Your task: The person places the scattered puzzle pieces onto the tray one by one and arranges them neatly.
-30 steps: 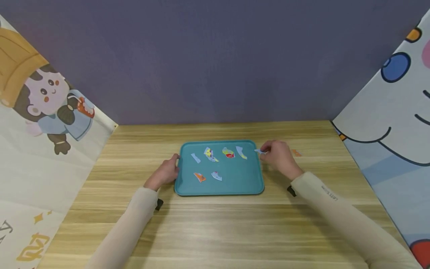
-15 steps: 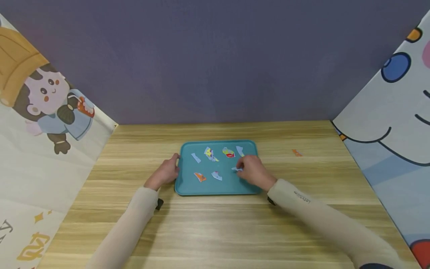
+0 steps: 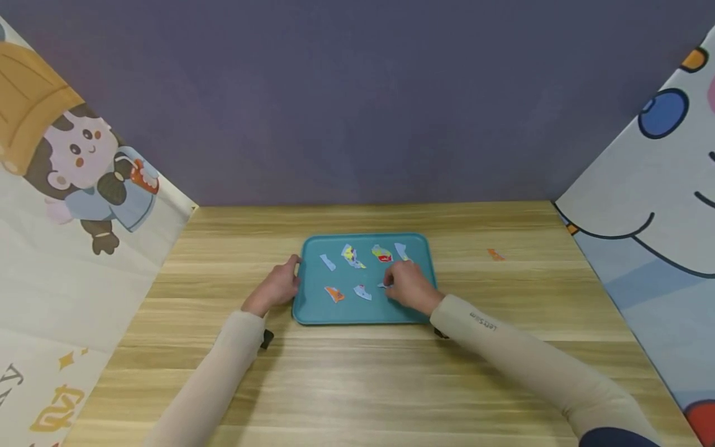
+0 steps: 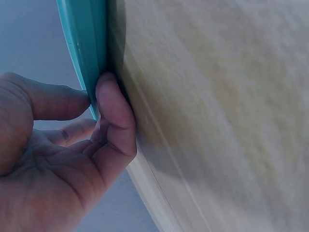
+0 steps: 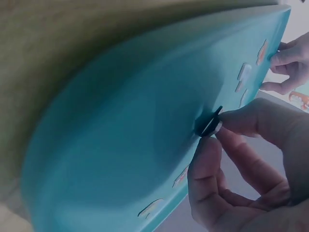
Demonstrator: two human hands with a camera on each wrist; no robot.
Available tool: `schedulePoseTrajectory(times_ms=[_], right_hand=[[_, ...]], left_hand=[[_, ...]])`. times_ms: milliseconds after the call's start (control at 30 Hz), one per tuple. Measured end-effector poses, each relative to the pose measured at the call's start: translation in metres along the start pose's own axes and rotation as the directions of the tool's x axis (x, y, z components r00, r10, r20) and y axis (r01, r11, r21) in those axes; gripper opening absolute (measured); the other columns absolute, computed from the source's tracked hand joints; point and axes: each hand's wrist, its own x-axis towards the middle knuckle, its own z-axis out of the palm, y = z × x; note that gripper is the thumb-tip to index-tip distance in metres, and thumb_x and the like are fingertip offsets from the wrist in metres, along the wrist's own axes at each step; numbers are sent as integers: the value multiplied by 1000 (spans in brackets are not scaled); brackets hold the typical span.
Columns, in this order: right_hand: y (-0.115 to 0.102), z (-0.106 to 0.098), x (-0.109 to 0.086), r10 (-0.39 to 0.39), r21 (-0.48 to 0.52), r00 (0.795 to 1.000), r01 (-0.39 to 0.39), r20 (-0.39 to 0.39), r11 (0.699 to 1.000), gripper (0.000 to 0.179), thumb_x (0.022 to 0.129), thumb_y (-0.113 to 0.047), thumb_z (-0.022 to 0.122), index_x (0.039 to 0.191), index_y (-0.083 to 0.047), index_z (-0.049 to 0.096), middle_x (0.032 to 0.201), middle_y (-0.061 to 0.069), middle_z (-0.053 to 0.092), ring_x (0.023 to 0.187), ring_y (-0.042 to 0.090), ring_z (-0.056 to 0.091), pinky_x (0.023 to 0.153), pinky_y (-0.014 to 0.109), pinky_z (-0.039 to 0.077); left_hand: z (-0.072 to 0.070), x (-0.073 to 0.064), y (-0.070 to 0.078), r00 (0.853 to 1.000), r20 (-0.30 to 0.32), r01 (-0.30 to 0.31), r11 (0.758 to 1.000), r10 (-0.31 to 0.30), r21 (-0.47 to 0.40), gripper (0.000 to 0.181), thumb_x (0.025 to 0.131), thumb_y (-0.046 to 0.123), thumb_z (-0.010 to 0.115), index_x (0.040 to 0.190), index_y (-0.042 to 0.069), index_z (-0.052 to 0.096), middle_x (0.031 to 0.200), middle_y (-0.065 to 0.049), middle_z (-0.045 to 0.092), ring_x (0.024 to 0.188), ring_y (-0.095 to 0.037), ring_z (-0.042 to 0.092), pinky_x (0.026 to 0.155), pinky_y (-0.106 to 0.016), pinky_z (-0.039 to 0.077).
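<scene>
A teal tray [image 3: 346,315] lies on the table, and my left hand [image 3: 274,288] grips its left edge. In the left wrist view the thumb [image 4: 60,102] and curled fingers pinch the tray's rim. My right hand [image 3: 412,285] is over the tray's right half, pinching a small, flat, pale irregular piece [image 3: 382,285]. That piece [image 5: 209,126] is tilted on edge close to the tray surface; I cannot tell whether it touches. Around it lie a pale piece [image 3: 362,292], an orange piece [image 3: 335,294] and a yellow-and-red piece [image 3: 382,254].
Farther pieces on the tray are a slim pale one [image 3: 328,262], a yellow-and-white one [image 3: 352,255] and a pale one [image 3: 401,250] beside my right hand. An orange piece [image 3: 495,254] lies on the wooden table [image 3: 357,379]. A dark wall [image 3: 357,112] stands behind.
My right hand has carried the pale piece leftward and nearer from the tray's right edge to over its surface, then slightly farther left. The left hand keeps its hold on the tray.
</scene>
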Motion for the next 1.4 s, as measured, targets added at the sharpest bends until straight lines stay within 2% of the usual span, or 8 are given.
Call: schedulePoseTrajectory(times_ms=[300,467,667,767,967,1167,1400], right_hand=[[4,-3,-4,-44,40,999,45,-32,998,9,75,1,73,83,-4,72,85,4,59,83,21,55,76,37,47],[11,-10,-6,-21,62,998,24,-56,998,14,76,2,71,89,-2,72,89,9,56,86,24,54,76,38,47],[26,-28,-8,16,71,996,-9,-92,997,15,80,-2,69,95,-3,71,95,11,61,86,23,57,74,38,49],[37,-39,-10,25,93,989,-12,-143,996,17,81,-3,69,97,-1,71,96,13,61,84,24,57,71,38,49],[66,-60,-14,40,114,962,-10,-270,993,20,80,-3,67,99,2,70,95,17,60,84,30,58,74,42,46],[96,-75,-20,126,119,953,-96,-277,988,24,83,-4,66,105,3,67,104,21,61,92,35,57,76,46,47],[139,-88,-33,234,169,934,-193,-270,967,26,87,-5,62,111,6,64,114,26,57,102,41,53,80,52,45]], left_hand=[[-2,-1,1,1000,3,3,1000,-3,-9,45,96,4,45,139,1,31,81,-11,57,67,-21,54,59,-32,46],[-1,0,1,1000,1,2,1000,-2,-16,45,96,5,44,139,1,31,79,-11,57,65,-20,54,58,-31,46],[-1,0,0,1000,3,-3,1000,3,-9,45,96,4,45,139,0,31,80,-11,57,66,-20,54,58,-31,46],[0,1,0,1000,3,0,1000,0,-6,45,96,4,46,139,0,31,79,-11,57,66,-21,54,58,-31,46],[-1,-1,2,1000,-5,-14,1000,14,-4,44,95,3,46,137,-1,32,79,-11,57,65,-21,54,57,-31,46],[-2,-3,4,1000,4,-8,1000,8,-15,44,95,2,45,137,-1,32,81,-12,58,67,-21,54,58,-30,46],[-1,0,0,1000,8,-14,1000,14,-5,45,96,3,46,138,-1,31,78,-11,57,64,-21,53,56,-32,46]])
